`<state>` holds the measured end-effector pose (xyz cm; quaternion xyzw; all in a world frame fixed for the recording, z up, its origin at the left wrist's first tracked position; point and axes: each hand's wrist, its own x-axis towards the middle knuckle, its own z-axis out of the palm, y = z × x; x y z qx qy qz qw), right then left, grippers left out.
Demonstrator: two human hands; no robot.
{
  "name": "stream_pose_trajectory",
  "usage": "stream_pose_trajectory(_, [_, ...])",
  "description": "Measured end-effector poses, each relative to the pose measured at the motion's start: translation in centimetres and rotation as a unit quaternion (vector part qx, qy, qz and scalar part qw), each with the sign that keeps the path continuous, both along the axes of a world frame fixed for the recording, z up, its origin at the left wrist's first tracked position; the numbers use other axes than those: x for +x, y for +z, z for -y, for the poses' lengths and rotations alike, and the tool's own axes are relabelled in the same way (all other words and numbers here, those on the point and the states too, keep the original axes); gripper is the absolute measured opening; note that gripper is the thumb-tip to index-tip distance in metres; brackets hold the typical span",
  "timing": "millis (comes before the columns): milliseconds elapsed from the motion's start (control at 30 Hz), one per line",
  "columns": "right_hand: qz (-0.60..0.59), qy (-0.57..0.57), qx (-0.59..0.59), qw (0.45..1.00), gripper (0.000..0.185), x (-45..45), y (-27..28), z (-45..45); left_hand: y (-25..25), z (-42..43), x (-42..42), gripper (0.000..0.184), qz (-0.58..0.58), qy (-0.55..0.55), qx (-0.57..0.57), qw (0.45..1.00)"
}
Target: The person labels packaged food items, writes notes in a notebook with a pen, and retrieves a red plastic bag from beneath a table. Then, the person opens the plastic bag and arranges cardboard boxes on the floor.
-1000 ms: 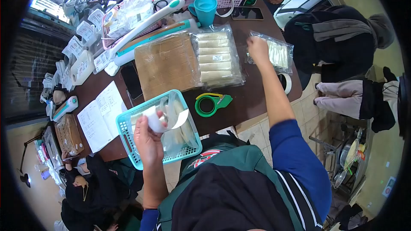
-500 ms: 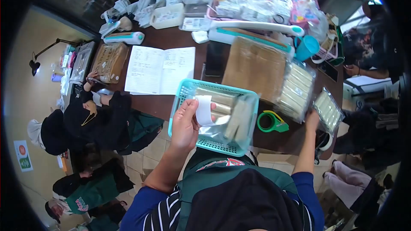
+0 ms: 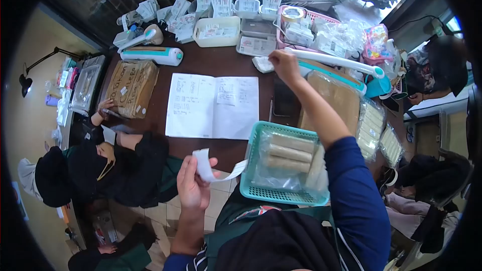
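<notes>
My left hand [image 3: 195, 183] holds a curling strip of white labels [image 3: 205, 165] between thumb and fingers, left of a turquoise basket [image 3: 283, 198]. Plastic-wrapped pale rolls [image 3: 290, 153] lie in that basket. My right hand [image 3: 284, 65] reaches across the table, its fingers pinched at a small white packet [image 3: 263, 64] near the sealer; whether they grip it is too small to tell. Below the right hand's left side lies an open notebook [image 3: 213, 105] with handwriting. Two clear packs of rolls, a larger one [image 3: 370, 128] and a smaller one [image 3: 390, 144], rest at the right.
A white and teal sealer [image 3: 334, 62] stands behind a brown cardboard piece [image 3: 334, 103]. Farther back are a white tray [image 3: 217, 31] and a pink basket [image 3: 314, 17]. A cardboard box [image 3: 131, 89] sits left, beside a seated person [image 3: 133, 170]. A dark phone [image 3: 285, 99] lies near the notebook.
The view has swung left. My right hand has left the smaller pack of rolls and moved to the white packet. My left hand, still with the label strip, has moved from above the basket to its left.
</notes>
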<state>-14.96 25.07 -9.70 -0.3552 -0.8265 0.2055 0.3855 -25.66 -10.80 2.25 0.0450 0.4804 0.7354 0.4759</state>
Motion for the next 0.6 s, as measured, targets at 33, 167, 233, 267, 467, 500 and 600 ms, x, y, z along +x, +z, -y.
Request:
stream_pose_trajectory(33, [0.031, -0.025, -0.013, 0.999, 0.003, -1.5, -1.6, -0.6, -0.3, 0.5, -0.8, 0.017, -0.008, 0.019, -0.011, 1.000])
stream_pose_trajectory(167, [0.067, -0.104, -0.034, 0.992, 0.008, -5.1, -7.3, -3.2, -1.6, 3.1, -3.3, 0.019, -0.026, 0.073, -0.081, 0.994])
stream_pose_trajectory(233, [0.174, -0.162, -0.075, 0.968, 0.009, -5.4, -9.8, -3.8, -2.2, 3.6, -4.2, 0.019, -0.028, 0.077, -0.103, 0.991])
stream_pose_trajectory(267, [0.204, -0.190, -0.065, 0.958, 0.012, -5.5, -11.1, -4.1, -2.4, 3.7, -4.4, 0.018, -0.010, 0.099, -0.115, 0.988])
stream_pose_trajectory(467, [0.114, -0.076, 0.012, 0.990, 0.019, -3.0, -6.7, -3.8, -2.4, 1.2, -4.2, 0.021, 0.017, 0.067, -0.120, 0.990])
stream_pose_trajectory(500, [0.168, -0.056, -0.017, 0.984, 0.019, -1.4, -3.3, -3.0, -2.1, 0.5, -3.7, 0.023, 0.023, 0.050, -0.109, 0.993])
stream_pose_trajectory(600, [0.049, -0.139, 0.016, 0.989, 0.015, 8.1, 5.0, 0.8, -2.5, -1.2, -2.2, 0.028, 0.004, 0.020, -0.090, 0.996])
